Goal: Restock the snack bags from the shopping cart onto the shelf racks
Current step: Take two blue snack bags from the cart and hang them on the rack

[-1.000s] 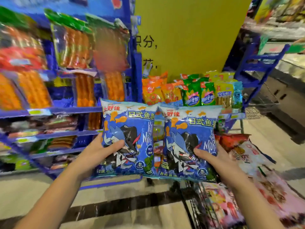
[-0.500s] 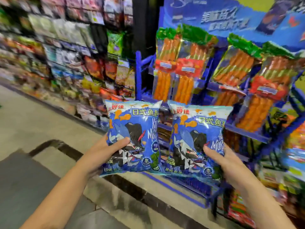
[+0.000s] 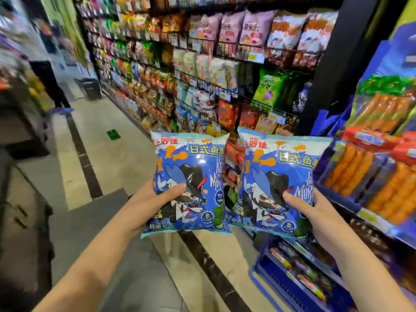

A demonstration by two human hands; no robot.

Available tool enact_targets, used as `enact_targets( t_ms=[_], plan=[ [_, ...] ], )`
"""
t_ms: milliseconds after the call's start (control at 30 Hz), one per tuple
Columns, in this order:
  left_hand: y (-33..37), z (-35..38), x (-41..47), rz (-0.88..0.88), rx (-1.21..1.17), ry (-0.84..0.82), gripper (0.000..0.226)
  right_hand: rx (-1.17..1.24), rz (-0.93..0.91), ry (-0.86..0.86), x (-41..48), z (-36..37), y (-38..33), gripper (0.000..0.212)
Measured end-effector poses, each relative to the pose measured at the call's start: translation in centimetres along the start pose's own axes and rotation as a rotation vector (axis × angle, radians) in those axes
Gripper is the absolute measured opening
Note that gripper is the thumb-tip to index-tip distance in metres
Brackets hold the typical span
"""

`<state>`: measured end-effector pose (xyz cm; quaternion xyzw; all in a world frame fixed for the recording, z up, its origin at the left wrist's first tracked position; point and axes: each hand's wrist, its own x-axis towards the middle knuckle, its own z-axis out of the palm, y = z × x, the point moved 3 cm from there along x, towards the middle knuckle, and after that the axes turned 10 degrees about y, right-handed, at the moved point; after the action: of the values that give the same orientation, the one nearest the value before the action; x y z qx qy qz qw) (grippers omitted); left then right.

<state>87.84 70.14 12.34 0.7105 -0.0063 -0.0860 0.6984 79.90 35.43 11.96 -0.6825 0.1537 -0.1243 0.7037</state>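
Grip matters most at this step. The left hand [image 3: 150,200] holds the left snack bag [image 3: 191,176] by its lower left edge, with the thumb across the front and the fingers hidden behind. The right hand [image 3: 314,211] pinches the right snack bag [image 3: 276,181] the same way at its lower right edge. Both bags are upright in the air with the print facing the camera. Their inner edges nearly touch, and neither bag is on a rack yet. These puffed bags look slippery, so a firm pinch near the seam seems safer than squeezing the middle, which could crush the contents. Just to the right stands the blue display rack [image 3: 276,287], loaded with orange sausage packs [image 3: 380,113]. That stock does not match, so it is probably not the slot. Farther off, the long aisle shelves [image 3: 213,47] hold rows of bagged snacks behind wire fronts and look like the likelier place. A sound approach would be to find the matching blue facing first. Then bring in one bag at a time, stand it upright with the print outward, and keep the other bag clear of the wire. The cart is out of view.
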Motion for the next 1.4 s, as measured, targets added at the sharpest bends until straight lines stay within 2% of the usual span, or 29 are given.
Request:
enact_targets(
  t_ms=[100,200,233,333,400,467,533,600,633,700,867,1033,1133,1233,1267,1367,1400],
  plan=[
    [0.8,-0.6,4.1,0.014,0.009,0.041,0.060,0.006,0.001,-0.016,5.5,2.4,-0.1,0.048],
    [2.0,-0.4,8.9,0.034,0.021,0.123,0.039,0.005,-0.032,-0.033,11.3,4.1,-0.7,0.042],
    [2.3,-0.3,10.6,0.041,0.016,0.134,0.041,0.004,-0.047,-0.037,13.1,4.4,-0.9,0.043],
    [3.5,0.2,15.5,0.062,0.024,0.117,0.096,0.024,-0.059,-0.038,18.4,5.1,-1.3,0.051],
    [3.9,0.4,18.7,0.074,0.028,0.136,0.110,0.039,-0.054,-0.045,21.7,5.3,-1.5,0.057],
    [4.4,0.9,21.3,0.080,0.025,0.126,0.104,0.043,-0.068,-0.053,24.1,5.5,-1.8,0.074],
    [4.9,1.6,24.1,0.082,0.009,0.095,0.081,0.038,-0.074,-0.047,26.6,5.8,-2.1,0.089],
    [5.2,2.1,27.3,0.094,0.008,0.081,0.068,0.045,-0.081,-0.032,28.7,6.1,-2.6,0.069],
    [5.4,2.4,28.9,0.104,0.014,0.069,0.071,0.057,-0.085,-0.024,29.7,6.3,-2.7,0.058],
    [5.7,2.8,32.3,0.129,0.036,0.036,0.080,0.055,-0.090,0.001,31.6,6.5,-2.9,0.051],
    [6.2,4.0,41.9,0.162,0.063,-0.070,0.093,0.037,-0.108,0.149,35.7,6.6,-3.1,0.063],
    [6.9,5.9,51.7,0.180,0.085,-0.235,0.077,0.006,-0.129,0.321,39.1,7.5,-3.1,0.076],
    [7.8,7.3,56.7,0.144,0.115,-0.354,0.097,0.011,-0.128,0.439,40.7,8.2,-3.5,0.079],
    [9.1,9.0,60.7,0.134,0.104,-0.459,0.106,0.030,-0.125,0.558,41.9,8.7,-4.2,0.068],
    [9.6,9.8,61.8,0.139,0.112,-0.499,0.099,0.022,-0.128,0.597,42.2,8.7,-4.4,0.070],
    [10.4,12.0,64.4,0.154,0.117,-0.588,0.057,-0.034,-0.136,0.686,43.3,8.4,-4.9,0.091],
    [10.6,12.6,65.3,0.155,0.117,-0.605,0.054,-0.044,-0.131,0.711,43.6,8.1,-5.0,0.093]
  ],
)
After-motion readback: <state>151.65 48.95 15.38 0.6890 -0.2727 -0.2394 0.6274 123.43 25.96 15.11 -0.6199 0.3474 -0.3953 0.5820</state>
